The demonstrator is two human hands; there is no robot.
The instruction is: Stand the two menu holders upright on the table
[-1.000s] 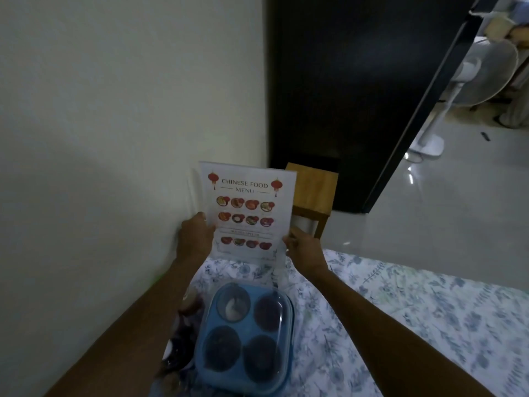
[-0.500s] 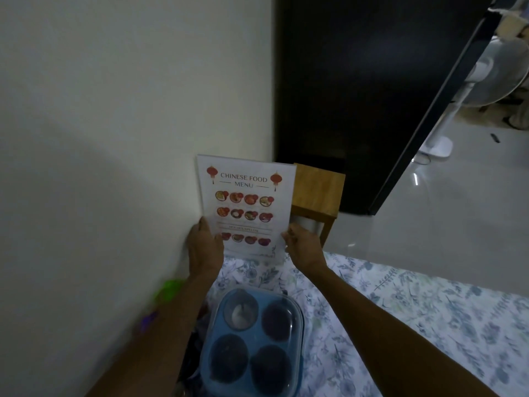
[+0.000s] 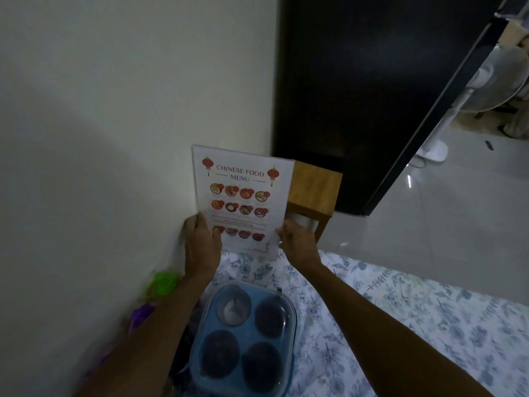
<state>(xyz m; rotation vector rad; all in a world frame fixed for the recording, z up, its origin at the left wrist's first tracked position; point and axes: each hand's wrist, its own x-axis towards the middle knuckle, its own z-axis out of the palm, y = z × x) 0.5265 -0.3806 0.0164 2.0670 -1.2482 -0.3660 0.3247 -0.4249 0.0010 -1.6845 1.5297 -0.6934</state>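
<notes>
Pale wall (image 3: 114,110) is seen filling the 9 to 12 o'clock portion of the view; a dark panel (image 3: 357,96) is set at 12 to 1 o'clock. Table (image 3: 400,325), covered by a blue floral cloth, is spread from centre out to 4 o'clock. Glossy floor (image 3: 458,224) is seen at 3 o'clock, with a white fan (image 3: 492,81) at 2 o'clock. A blue four-compartment lidded container (image 3: 243,339) is placed at 6 o'clock, between the two forearms. A wooden stool (image 3: 315,190) is partly hidden behind the menu's right edge. The menu holder (image 3: 243,196), headed "CHINESE FOOD MENU", is held upright at centre, close beside the wall, lower edge at the table's far end; contact with the cloth cannot be told. Left hand (image 3: 200,245) is clamped on its lower left edge, right hand (image 3: 299,242) on its lower right edge. Green (image 3: 163,282) and purple (image 3: 140,313) items, blurred, are glimpsed at 8 o'clock against the wall.
</notes>
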